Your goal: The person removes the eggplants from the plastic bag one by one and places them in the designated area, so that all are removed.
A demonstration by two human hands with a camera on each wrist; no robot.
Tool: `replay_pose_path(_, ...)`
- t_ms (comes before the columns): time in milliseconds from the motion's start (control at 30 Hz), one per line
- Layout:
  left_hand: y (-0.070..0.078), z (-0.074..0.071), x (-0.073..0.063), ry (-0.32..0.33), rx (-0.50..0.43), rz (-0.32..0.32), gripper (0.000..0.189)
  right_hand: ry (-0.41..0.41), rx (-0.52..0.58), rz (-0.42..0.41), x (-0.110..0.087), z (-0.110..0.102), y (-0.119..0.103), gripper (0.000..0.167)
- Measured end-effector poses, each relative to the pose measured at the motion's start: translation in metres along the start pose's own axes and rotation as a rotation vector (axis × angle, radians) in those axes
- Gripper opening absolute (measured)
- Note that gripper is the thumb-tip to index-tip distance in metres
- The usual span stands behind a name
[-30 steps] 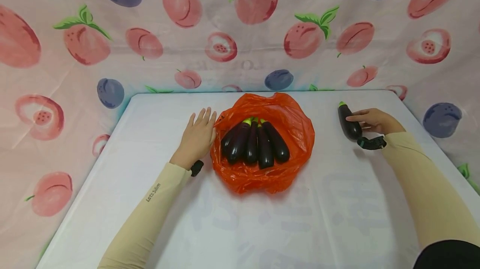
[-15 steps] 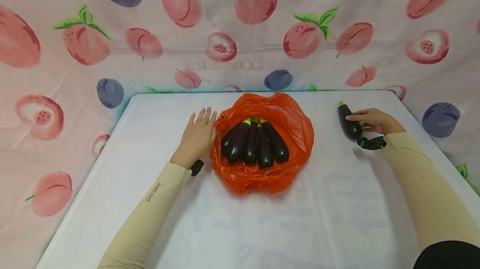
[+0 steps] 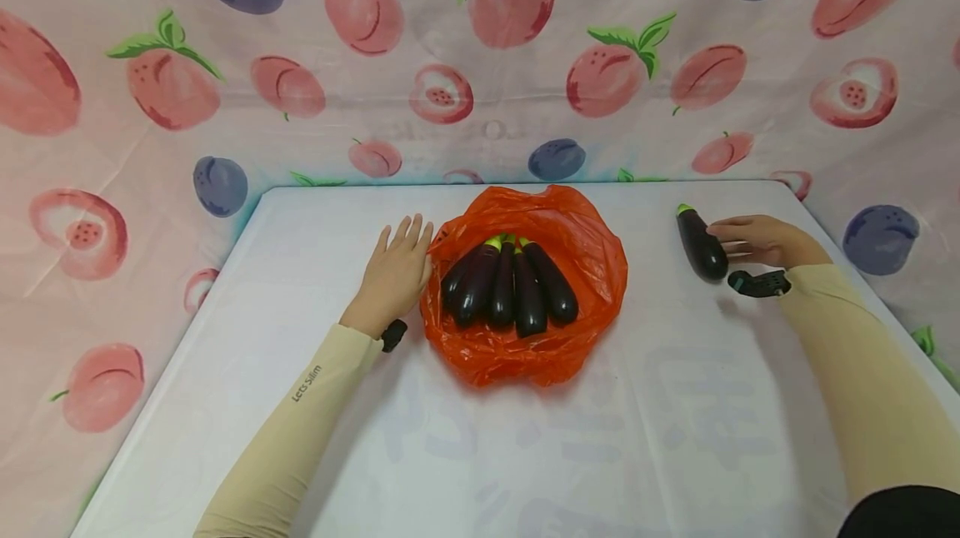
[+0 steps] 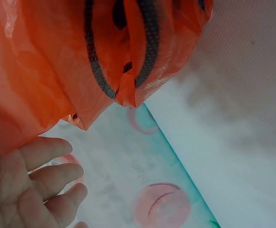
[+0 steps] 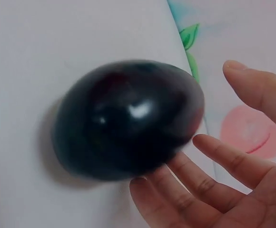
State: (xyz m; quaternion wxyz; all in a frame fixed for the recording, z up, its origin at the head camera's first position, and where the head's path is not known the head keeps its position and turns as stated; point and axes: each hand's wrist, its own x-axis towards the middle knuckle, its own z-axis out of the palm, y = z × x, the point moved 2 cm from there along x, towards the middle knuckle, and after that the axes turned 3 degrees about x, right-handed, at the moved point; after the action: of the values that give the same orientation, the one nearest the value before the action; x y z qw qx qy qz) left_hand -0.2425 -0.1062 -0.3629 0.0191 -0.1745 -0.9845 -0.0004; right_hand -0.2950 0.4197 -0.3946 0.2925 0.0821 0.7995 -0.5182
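Note:
A single dark purple eggplant (image 3: 702, 245) with a green tip lies on the right part of the table. My right hand (image 3: 768, 240) is just to its right; in the right wrist view its fingers (image 5: 200, 187) are spread beside the eggplant's rounded end (image 5: 128, 118), with the thumb lifted away. Several eggplants (image 3: 510, 288) lie fanned out in an orange-red plastic bag (image 3: 592, 338) at the table's middle. Along the bag's left side rests my left hand (image 3: 393, 276), fingers straight; in the left wrist view its fingers (image 4: 52, 180) are close under the bag's edge (image 4: 33, 95).
The white table (image 3: 570, 463) ends at a back edge against a fruit-printed cloth (image 3: 517, 105). A dark rounded object (image 3: 900, 513) shows at the lower right corner. Black wrist cameras (image 3: 757, 283) sit on both wrists.
My right hand has let go of the single eggplant and moved a little to the right, its fingers opening. The eggplant stays nearly in place. My left hand and the bag have not moved.

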Motion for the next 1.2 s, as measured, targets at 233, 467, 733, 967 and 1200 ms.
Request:
replay_pose_path(233,-0.001,0.0,-0.001,0.005,-0.005,0.005,0.054,-0.015,-0.019,-0.032,-0.01,-0.016,-0.013,0.078)
replay_pose_path(467,-0.001,-0.001,-0.002,0.019,0.005,0.013,0.053,0.002,-0.009,-0.1,-0.023,-0.019,-0.029,0.054)
replay_pose_path(733,0.001,-0.002,-0.002,0.01,-0.01,0.012,0.053,-0.136,-0.008,-0.241,-0.043,-0.009,-0.052,0.029)
replay_pose_path(967,0.0,-0.001,-0.001,0.022,-0.008,0.018,0.052,-0.13,-0.159,-0.31,-0.061,0.024,-0.084,0.024)
replay_pose_path(1200,0.0,-0.001,-0.001,0.021,-0.008,0.016,0.053,-0.062,-0.322,-0.256,-0.074,0.074,-0.118,0.053)
